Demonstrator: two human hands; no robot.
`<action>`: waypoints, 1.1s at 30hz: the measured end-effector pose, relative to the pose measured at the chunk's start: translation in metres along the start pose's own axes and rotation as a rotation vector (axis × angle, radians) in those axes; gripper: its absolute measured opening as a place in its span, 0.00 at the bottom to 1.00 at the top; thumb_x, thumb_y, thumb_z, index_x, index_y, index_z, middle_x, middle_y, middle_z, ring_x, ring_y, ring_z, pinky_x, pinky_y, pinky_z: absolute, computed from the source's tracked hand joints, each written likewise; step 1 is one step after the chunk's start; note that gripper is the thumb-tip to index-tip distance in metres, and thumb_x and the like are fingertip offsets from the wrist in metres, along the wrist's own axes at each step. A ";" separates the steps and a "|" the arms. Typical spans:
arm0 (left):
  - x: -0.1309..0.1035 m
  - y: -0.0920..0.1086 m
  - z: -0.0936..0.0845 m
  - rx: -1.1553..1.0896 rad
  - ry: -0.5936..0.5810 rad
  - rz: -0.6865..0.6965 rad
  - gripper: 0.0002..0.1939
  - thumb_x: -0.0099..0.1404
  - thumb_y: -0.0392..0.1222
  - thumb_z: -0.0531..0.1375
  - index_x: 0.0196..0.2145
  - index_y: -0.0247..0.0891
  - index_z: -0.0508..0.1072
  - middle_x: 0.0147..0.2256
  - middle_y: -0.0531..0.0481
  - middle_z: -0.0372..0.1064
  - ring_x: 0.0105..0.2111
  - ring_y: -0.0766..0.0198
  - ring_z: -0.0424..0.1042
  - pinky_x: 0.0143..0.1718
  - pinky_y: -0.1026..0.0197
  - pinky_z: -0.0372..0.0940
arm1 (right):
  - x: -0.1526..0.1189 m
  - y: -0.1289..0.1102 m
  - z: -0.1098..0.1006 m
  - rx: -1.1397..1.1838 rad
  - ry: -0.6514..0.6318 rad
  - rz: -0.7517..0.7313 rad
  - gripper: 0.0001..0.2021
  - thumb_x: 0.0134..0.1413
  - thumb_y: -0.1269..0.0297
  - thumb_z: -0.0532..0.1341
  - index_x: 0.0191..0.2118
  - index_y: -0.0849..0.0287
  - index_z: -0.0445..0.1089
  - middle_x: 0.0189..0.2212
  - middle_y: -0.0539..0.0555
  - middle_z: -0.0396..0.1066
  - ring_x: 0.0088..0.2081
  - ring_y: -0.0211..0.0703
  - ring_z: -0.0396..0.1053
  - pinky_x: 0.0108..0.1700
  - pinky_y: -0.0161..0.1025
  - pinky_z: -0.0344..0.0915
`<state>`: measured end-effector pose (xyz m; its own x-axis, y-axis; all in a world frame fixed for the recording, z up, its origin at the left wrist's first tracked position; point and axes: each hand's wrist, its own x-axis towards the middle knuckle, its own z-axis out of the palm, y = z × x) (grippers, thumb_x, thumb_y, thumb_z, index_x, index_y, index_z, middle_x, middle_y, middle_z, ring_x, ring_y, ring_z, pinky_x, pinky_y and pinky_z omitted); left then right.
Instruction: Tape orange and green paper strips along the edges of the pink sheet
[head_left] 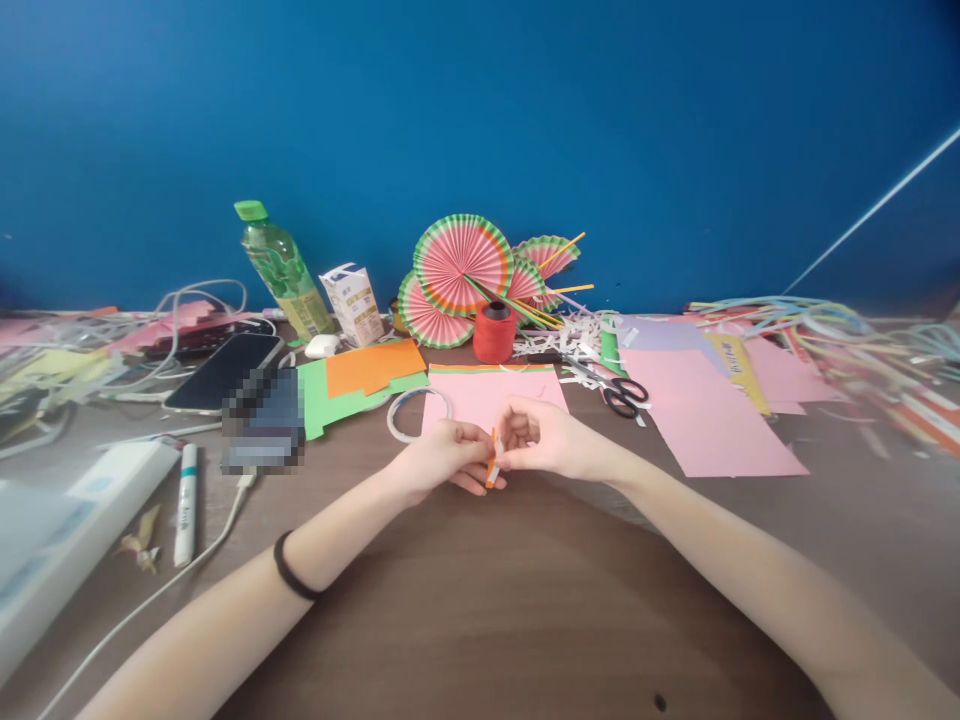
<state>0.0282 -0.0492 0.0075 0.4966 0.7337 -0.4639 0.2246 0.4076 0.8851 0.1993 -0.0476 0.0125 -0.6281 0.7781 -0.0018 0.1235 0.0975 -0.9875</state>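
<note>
My left hand pinches a small orange paper strip with a white patch on its face. The strip stands about upright above the table's middle. My right hand is closed against the strip's right side, thumb and fingertips drawn together; whatever sits between them is too small to make out. Just behind my hands lies a pink sheet with orange and green along its far edge. A roll of tape rests on its side by my left hand, partly over that sheet.
Pleated watermelon fans lean on the wall behind a red thread spool. Black scissors and pink paper lie right. Left are a green bottle, a carton, orange paper, a phone and a marker.
</note>
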 end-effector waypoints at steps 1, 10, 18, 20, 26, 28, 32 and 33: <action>0.000 0.000 0.000 -0.002 -0.003 -0.001 0.08 0.53 0.42 0.59 0.25 0.33 0.66 0.25 0.46 0.73 0.25 0.65 0.73 0.26 0.66 0.65 | 0.000 0.000 0.000 0.000 -0.002 0.000 0.11 0.40 0.71 0.63 0.29 0.60 0.59 0.26 0.48 0.65 0.29 0.34 0.65 0.34 0.35 0.63; -0.001 0.001 0.001 -0.012 -0.004 -0.008 0.07 0.53 0.40 0.59 0.26 0.34 0.66 0.24 0.47 0.73 0.24 0.66 0.73 0.26 0.67 0.65 | -0.001 0.000 0.002 -0.046 0.027 -0.013 0.10 0.41 0.70 0.62 0.30 0.60 0.59 0.28 0.49 0.64 0.30 0.35 0.65 0.34 0.36 0.63; 0.000 0.000 0.000 -0.022 -0.010 -0.002 0.07 0.53 0.41 0.59 0.25 0.34 0.65 0.24 0.47 0.73 0.27 0.64 0.74 0.26 0.67 0.65 | -0.002 -0.001 0.004 -0.089 0.034 -0.027 0.09 0.43 0.73 0.60 0.31 0.59 0.59 0.27 0.48 0.64 0.29 0.35 0.64 0.33 0.35 0.62; 0.000 0.001 0.001 -0.021 -0.011 0.000 0.07 0.54 0.40 0.58 0.25 0.33 0.66 0.24 0.47 0.73 0.27 0.64 0.74 0.25 0.67 0.65 | -0.002 -0.001 0.005 -0.099 0.037 -0.025 0.09 0.43 0.73 0.60 0.31 0.59 0.59 0.26 0.48 0.64 0.28 0.35 0.64 0.33 0.35 0.61; -0.001 0.002 0.002 -0.023 -0.002 -0.002 0.07 0.54 0.40 0.58 0.25 0.33 0.65 0.24 0.47 0.73 0.25 0.65 0.73 0.26 0.67 0.65 | -0.002 -0.002 0.006 -0.119 0.047 -0.018 0.08 0.43 0.72 0.60 0.31 0.59 0.59 0.25 0.48 0.64 0.28 0.35 0.64 0.32 0.35 0.61; -0.001 0.002 0.002 -0.023 -0.002 -0.004 0.06 0.54 0.39 0.58 0.24 0.33 0.65 0.24 0.48 0.73 0.25 0.66 0.73 0.25 0.67 0.65 | -0.002 -0.003 0.006 -0.125 0.048 -0.018 0.08 0.43 0.72 0.60 0.30 0.59 0.59 0.25 0.48 0.64 0.28 0.35 0.64 0.32 0.35 0.61; -0.001 0.002 0.002 -0.027 -0.004 -0.004 0.06 0.55 0.39 0.58 0.24 0.34 0.65 0.23 0.47 0.73 0.25 0.65 0.73 0.26 0.67 0.65 | -0.003 -0.004 0.006 -0.126 0.051 -0.018 0.08 0.43 0.73 0.60 0.30 0.59 0.59 0.25 0.47 0.64 0.28 0.34 0.63 0.32 0.35 0.61; -0.001 0.001 0.002 -0.029 -0.004 -0.006 0.06 0.54 0.39 0.58 0.24 0.34 0.65 0.24 0.47 0.73 0.25 0.65 0.73 0.26 0.67 0.65 | -0.003 -0.004 0.006 -0.125 0.053 -0.017 0.08 0.43 0.72 0.60 0.30 0.59 0.59 0.25 0.47 0.63 0.28 0.34 0.63 0.32 0.35 0.61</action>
<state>0.0293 -0.0503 0.0094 0.4991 0.7288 -0.4689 0.2036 0.4273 0.8809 0.1957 -0.0538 0.0154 -0.5899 0.8070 0.0262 0.2101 0.1848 -0.9601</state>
